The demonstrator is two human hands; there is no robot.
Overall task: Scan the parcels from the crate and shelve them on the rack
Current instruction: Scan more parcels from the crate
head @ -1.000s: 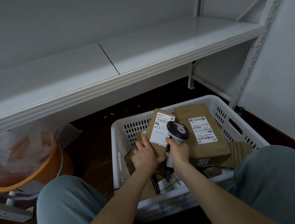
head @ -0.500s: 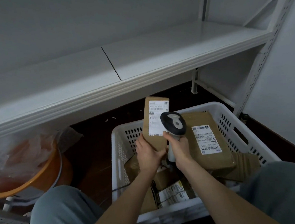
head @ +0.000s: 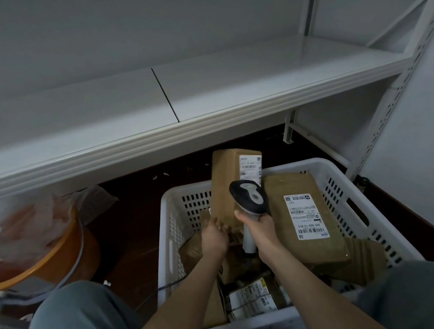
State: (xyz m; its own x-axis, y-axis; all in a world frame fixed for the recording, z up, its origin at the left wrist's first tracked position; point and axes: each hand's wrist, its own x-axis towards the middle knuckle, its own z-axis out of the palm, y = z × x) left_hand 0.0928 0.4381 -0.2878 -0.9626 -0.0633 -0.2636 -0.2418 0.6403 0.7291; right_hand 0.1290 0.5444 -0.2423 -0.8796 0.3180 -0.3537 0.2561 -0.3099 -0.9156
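My left hand (head: 214, 238) grips the bottom of a narrow brown cardboard parcel (head: 224, 185), held upright above the white perforated crate (head: 322, 170); its white label faces right. My right hand (head: 258, 230) is closed on the handle of a grey and black barcode scanner (head: 249, 196), whose head sits right beside the parcel's label. Inside the crate lie a large brown parcel (head: 306, 239) with a white label and several smaller parcels (head: 252, 297) near its front wall. The white rack shelf (head: 217, 86) runs across the view above the crate.
An orange basin (head: 55, 263) with crumpled clear plastic sits on the dark floor at the left. A perforated white rack upright (head: 386, 107) stands at the right by the wall. My knees (head: 85, 309) frame the crate at the bottom. A thin cable trails by the crate's left wall.
My left hand has lifted the narrow parcel out of the crate and turned it, so its label now faces right. The scanner has risen along with it.
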